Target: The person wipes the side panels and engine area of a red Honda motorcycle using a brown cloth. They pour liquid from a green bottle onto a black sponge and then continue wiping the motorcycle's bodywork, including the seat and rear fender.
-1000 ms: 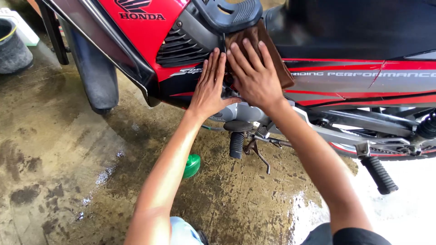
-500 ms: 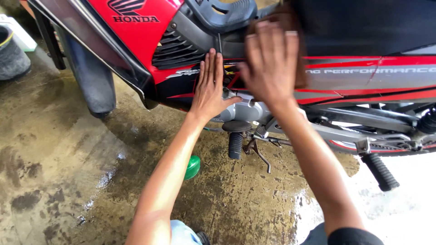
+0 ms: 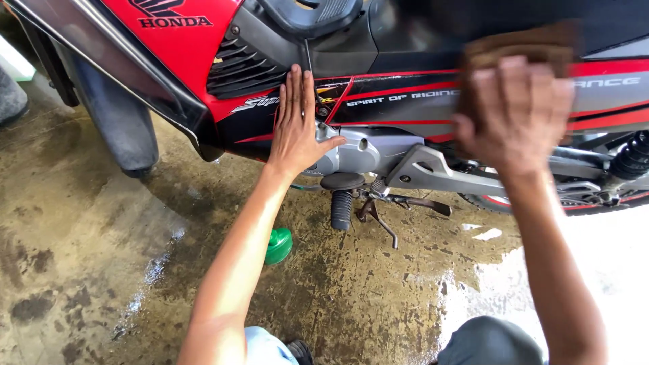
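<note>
Wet floor, one motorcycle, one cloth

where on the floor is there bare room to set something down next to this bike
The widest free patch is the wet concrete floor left of the left hand and its forearm, below the front wheel. A smaller one lies between the green cap and the puddle. It is crowded under the engine, around the footpeg and kickstand, where the right hand rubs a brown cloth.

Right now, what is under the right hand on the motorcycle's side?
A brown cloth lies under the right hand, pressed against the motorcycle's side panel. The hand is motion-blurred, and the panel beneath cloth and hand is covered.
</note>
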